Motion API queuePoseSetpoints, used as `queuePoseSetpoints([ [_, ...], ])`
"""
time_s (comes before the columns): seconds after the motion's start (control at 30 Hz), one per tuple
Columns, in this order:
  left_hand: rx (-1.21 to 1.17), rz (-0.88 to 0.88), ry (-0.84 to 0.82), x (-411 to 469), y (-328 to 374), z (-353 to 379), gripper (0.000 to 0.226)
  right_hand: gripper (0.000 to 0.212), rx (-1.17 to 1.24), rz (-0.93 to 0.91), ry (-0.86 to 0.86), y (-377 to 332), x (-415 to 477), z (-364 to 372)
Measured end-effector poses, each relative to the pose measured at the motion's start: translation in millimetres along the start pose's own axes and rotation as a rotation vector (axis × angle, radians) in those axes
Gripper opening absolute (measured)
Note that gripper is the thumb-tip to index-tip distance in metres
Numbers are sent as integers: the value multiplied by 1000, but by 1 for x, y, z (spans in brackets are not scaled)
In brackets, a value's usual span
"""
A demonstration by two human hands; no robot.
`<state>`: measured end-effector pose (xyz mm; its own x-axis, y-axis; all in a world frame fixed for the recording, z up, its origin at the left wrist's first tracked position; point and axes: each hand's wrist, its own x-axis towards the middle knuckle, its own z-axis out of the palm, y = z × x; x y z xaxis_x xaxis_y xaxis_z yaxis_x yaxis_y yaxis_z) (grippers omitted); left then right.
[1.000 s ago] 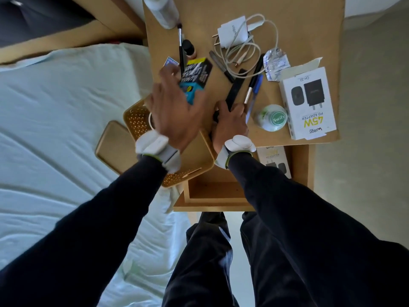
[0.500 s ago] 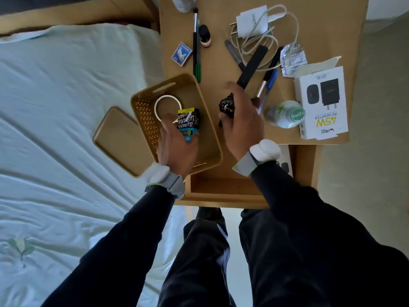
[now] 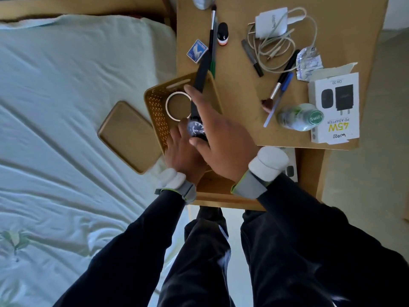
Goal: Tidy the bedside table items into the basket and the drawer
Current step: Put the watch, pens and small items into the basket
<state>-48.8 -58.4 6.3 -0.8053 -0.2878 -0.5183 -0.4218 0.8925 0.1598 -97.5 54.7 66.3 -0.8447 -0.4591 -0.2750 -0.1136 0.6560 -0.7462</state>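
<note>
A mustard perforated basket [image 3: 155,103] sits at the bedside table's [image 3: 239,120] left edge, with a white ring [image 3: 178,106] inside. My right hand [image 3: 219,140] is over the basket, shut on a black wristwatch [image 3: 195,129] whose strap points away toward the table. My left hand [image 3: 181,151] lies low in the basket's near end, partly under my right hand, its fingertips beside the watch face. What it holds is hidden, and the black box is out of sight. The open drawer [image 3: 217,191] is below my wrists.
On the table lie a white charger with cable [image 3: 272,23], a white adapter box [image 3: 336,107], a green-capped bottle [image 3: 301,117], pens [image 3: 281,85], a blister pack [image 3: 308,60], a blue card [image 3: 197,50] and a small black bottle [image 3: 222,33]. A mustard lid [image 3: 130,136] rests on the bed.
My right hand lifted the watch off the table and carried it left over the basket. My left hand lowered the black box into the basket and stayed there.
</note>
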Motion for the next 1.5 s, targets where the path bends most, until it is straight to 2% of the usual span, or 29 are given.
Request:
queuePoseSetpoints([
  [0.03, 26, 62, 23, 1, -6, 3, 70, 89, -16, 58, -10, 4, 4, 4],
  [0.13, -14, 100, 52, 3, -18, 0, 55, 80, -123, 172, -100, 23, 17, 16],
  [0.3, -50, 214, 202, 12, -20, -20, 29, 50, -347, 146, -199, 28, 26, 26],
  [0.4, -112, 232, 257, 28, -16, -30, 27, 41, -424, 173, -297, 27, 34, 23],
  [0.47, -92, 245, 280, 42, -12, -36, 33, 43, -429, 218, -325, 28, 40, 23],
  [0.63, 25, 271, 373, 70, 0, -47, 44, 54, -418, 253, -172, 33, 42, 18],
  [0.83, 39, 288, 401, 79, 9, -54, 39, 34, -409, 211, 9, 37, 26, -1],
  [0.93, 9, 292, 399, 89, 10, -57, 35, 21, -352, 169, 165, 33, 25, -9],
  [1.07, -31, 370, 340, 107, 22, -63, 33, 21, -320, 208, 354, 39, 45, -15],
  [1.17, -38, 460, 301, 121, 30, -69, 32, 25, -275, 258, 417, 49, 68, -17],
  [1.33, -79, 569, 276, 127, 35, -74, 25, 29, -160, 412, 298, 69, 96, -16],
  [1.5, -118, 532, 311, 130, 28, -77, 31, 40, -137, 369, 33, 83, 121, -18],
])
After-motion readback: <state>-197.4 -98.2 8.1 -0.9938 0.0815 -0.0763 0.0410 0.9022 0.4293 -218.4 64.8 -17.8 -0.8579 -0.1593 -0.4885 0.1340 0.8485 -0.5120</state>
